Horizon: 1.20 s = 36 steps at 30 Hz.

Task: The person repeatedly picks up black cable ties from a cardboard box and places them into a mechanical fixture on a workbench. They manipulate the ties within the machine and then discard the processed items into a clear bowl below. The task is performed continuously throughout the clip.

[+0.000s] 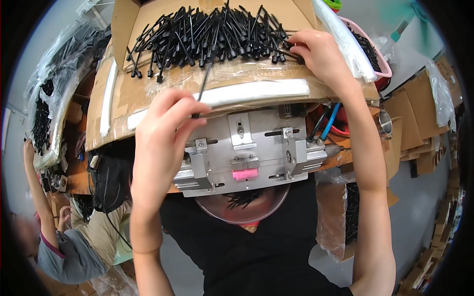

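Between the thumb and fingers of my left hand [168, 123] is a thin black stick with a thicker end [205, 81], tilted upward above the steel fixture's left side. At the right edge of a heap of similar black sticks [212, 37], my right hand [318, 54] is closed in a pinch on another black stick [276, 49]. The heap lies on a cardboard sheet. In front of me sits the steel fixture [222, 163], with clamp blocks at both sides and a small pink piece [245, 174] at its front middle.
White foam strips [261, 90] edge the cardboard [291, 74]. Below the fixture, a clear bowl [269, 209] holds a few black sticks. A pink basket [377, 59] stands at the far right, above a metal cup [385, 123]. A co-worker [74, 251] reaches into a plastic-lined box at left.
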{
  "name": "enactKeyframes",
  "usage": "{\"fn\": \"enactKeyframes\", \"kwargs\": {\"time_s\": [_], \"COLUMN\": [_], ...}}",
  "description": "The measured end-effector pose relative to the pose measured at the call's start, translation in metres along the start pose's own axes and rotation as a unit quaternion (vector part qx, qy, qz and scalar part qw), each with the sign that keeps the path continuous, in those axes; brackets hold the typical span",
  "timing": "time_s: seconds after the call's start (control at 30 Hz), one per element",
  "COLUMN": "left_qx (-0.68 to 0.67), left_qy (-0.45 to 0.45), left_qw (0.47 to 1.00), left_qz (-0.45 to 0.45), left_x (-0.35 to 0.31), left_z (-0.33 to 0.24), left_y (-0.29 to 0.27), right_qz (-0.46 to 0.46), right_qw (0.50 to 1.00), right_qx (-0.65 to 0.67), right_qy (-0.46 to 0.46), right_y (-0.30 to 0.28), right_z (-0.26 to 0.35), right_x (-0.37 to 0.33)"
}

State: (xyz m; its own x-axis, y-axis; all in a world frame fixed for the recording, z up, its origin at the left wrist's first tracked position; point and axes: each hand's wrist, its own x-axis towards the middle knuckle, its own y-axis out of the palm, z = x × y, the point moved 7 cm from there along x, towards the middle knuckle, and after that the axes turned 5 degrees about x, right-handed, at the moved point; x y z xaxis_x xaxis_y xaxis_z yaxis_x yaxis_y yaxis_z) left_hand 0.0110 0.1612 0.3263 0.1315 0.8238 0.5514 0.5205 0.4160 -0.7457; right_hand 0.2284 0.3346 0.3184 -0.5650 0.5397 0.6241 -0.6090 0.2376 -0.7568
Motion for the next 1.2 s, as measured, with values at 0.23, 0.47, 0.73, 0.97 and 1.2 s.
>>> {"fn": "enactKeyframes", "kwargs": {"time_s": [0.23,0.47,0.73,0.97,1.2], "left_qx": [0.031,0.059,0.095,0.005,0.039], "left_qy": [-0.042,-0.068,-0.049,-0.119,-0.143], "left_qw": [0.998,0.991,0.987,0.991,0.987], "left_qz": [0.018,0.1,0.118,0.065,0.054], "left_x": [-0.117,-0.143,-0.141,-0.132,-0.138], "left_z": [-0.047,-0.063,-0.063,-0.06,-0.052], "left_y": [0.036,0.097,0.102,0.061,0.04], "right_qz": [-0.167,-0.117,-0.162,0.026,0.034], "right_qw": [0.976,0.864,0.859,0.963,0.962], "right_qx": [0.135,0.435,0.431,0.244,0.245], "right_qy": [0.022,0.224,0.223,0.113,0.117], "right_y": [-0.048,-0.054,-0.039,0.031,0.062], "right_z": [0.048,0.053,0.129,0.197,0.199], "right_x": [0.0,-0.043,-0.126,-0.184,-0.182]}}
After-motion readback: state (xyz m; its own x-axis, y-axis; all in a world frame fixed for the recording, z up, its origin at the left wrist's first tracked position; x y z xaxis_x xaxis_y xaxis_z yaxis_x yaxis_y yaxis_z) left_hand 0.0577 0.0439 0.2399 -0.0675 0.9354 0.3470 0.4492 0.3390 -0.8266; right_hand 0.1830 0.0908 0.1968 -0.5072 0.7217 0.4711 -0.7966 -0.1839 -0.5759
